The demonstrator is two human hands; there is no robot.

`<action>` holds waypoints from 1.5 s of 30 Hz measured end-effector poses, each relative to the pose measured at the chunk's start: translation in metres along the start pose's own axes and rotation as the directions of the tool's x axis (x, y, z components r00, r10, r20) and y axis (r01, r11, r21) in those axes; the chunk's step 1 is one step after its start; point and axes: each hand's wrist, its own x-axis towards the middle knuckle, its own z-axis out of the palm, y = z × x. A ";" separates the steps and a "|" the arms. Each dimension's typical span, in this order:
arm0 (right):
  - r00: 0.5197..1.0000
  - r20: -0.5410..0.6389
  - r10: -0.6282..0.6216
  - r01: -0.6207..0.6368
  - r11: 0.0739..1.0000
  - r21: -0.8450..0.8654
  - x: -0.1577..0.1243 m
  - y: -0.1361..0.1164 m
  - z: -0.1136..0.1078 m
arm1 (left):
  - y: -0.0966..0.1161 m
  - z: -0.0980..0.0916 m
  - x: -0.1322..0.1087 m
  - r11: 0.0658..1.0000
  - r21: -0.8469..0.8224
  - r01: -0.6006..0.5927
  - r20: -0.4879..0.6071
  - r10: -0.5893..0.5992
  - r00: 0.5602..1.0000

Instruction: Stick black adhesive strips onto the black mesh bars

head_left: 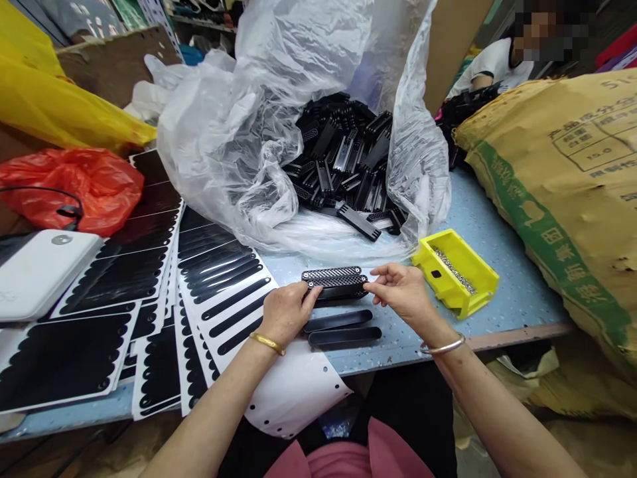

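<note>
A black perforated grille point(334, 281) sits just above the pale blue tabletop point(512, 292), held between 2 hands. The left hand point(287, 313) covers its left end, with the fingers point(306, 299) curled over the top and holding it. The right hand point(403, 293) grips the right end, its fingers point(377, 282) pinched narrowly on the grille.

2 smooth black bars point(343, 328) lie side by side just below it. To the left, sheets of black strips on white backing point(223, 299) spread under the left forearm. To the right stands a yellow plastic bin point(455, 272) holding small metal parts point(452, 269). Farther ahead, a clear plastic bag point(233, 153) spills a heap of black grilles point(343, 159). A large woven yellow sack point(562, 199) rests at the right, and a co-worker point(492, 66) sits beyond it.
</note>
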 end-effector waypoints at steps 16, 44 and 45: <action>0.998 0.044 0.038 -0.027 0.974 -0.223 0.017 0.022 0.000 | -0.001 0.000 0.000 1.000 -0.019 0.001 -0.002 -0.001 1.000; 0.990 0.057 0.127 -0.122 0.989 -0.085 0.024 0.034 -0.003 | -0.001 0.001 0.000 0.999 -0.044 0.013 -0.016 -0.013 1.000; 0.989 0.050 0.136 -0.132 0.988 -0.075 0.023 0.035 -0.004 | -0.001 0.001 0.000 0.999 -0.046 0.013 -0.012 -0.014 1.000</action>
